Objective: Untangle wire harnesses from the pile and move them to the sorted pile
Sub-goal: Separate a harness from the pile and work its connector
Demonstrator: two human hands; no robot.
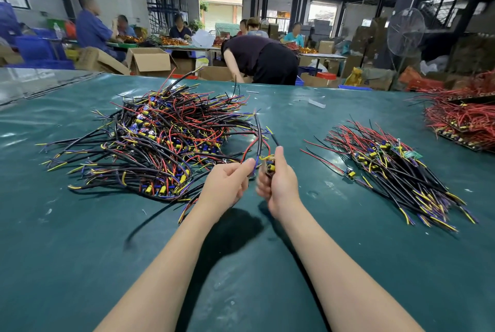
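Note:
A big tangled pile of wire harnesses (pixel 160 141), black, red, yellow and blue, lies on the green table (pixel 80 251) at the left. At the right, the sorted pile (pixel 396 168) lies with its wires roughly aligned. Between the two piles my hands hold one harness (pixel 261 144) above the table. My left hand (pixel 227 184) pinches its wires near the small board. My right hand (pixel 278 181) grips the board end with the yellow part, thumb up. Red and black leads rise from the hands toward the tangled pile.
Another heap of red-wired boards (pixel 466 123) sits at the far right edge. A small white scrap (pixel 316 103) lies near the table's back. Beyond the table a person (pixel 259 61) bends over cardboard boxes, and others sit at benches. A standing fan (pixel 405 33) is at the back right.

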